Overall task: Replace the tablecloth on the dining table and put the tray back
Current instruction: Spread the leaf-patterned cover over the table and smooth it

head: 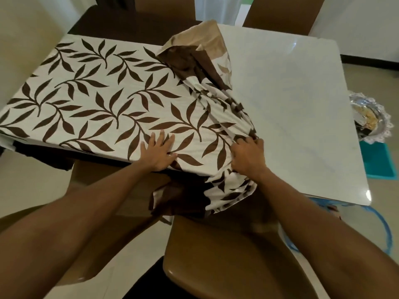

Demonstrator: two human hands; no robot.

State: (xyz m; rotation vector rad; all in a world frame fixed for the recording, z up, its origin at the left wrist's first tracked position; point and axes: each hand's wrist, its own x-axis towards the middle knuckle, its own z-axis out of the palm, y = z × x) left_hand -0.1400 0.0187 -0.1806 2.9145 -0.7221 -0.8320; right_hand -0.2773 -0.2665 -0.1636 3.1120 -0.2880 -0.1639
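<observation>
**Halfway across: the tablecloth point(97, 100) covers the left of the tabletop point(291, 104), and the right is bare**

The white, glossy tabletop fills most of the view, and its right half is uncovered. The leaf-patterned tablecloth lies smooth over the left half. Down the middle of the table it is gathered into a ridge of folds point(205, 67), with its brown and beige underside turned up at the far end. At the near edge the bunched cloth spills off the table towards a brown chair point(226, 255) pushed in below.

The tray point(367, 113), silver with a lacy rim, is off the table. It sits low beside the right edge, on something teal point(377, 160), and holds things too small to make out.

The left hand point(158, 152) lies flat on the smooth cloth near the front edge, with its fingers spread and pressing down. The right hand point(248, 158) has its fingers curled round the gathered folds at the near edge.

The step in hand looks like spreading the cloth, with one hand pinning it and the other ready to draw it. One frame cannot rule out that the cloth is being stripped off instead. If it is being laid, the next move is to pull the gather rightwards over the bare half. The pinned side must stay put, and the far end of the ridge must come along with the near end. The tray can only go back after that.
</observation>
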